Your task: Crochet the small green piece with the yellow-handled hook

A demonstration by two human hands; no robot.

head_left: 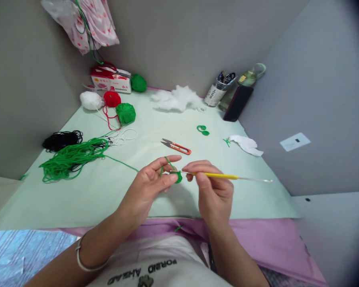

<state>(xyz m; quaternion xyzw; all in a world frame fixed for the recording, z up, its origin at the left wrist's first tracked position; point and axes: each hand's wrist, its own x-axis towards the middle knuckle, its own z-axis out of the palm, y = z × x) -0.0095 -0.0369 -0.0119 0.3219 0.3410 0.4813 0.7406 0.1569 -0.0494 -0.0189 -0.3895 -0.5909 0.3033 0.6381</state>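
My left hand (152, 177) pinches a small green crochet piece (178, 177) between thumb and fingers, with green yarn looped over the raised index finger. A strand of that yarn runs back across the table to a loose green skein (74, 159). In my right hand (214, 187) is a crochet hook with a yellow handle (219, 175), held like a pen. Its left tip meets the green piece, and its other metal end points right. Orange-handled thread snips (177, 146) lie just beyond my hands.
Black yarn (62, 140), a green ball (126, 113), a red ball (111, 99) and a white ball (91, 100) lie at left. White stuffing (178, 99), a pen cup (217, 92) and a phone (238, 103) stand at the back. A curled green piece (204, 130) and white scrap (245, 145) lie right.
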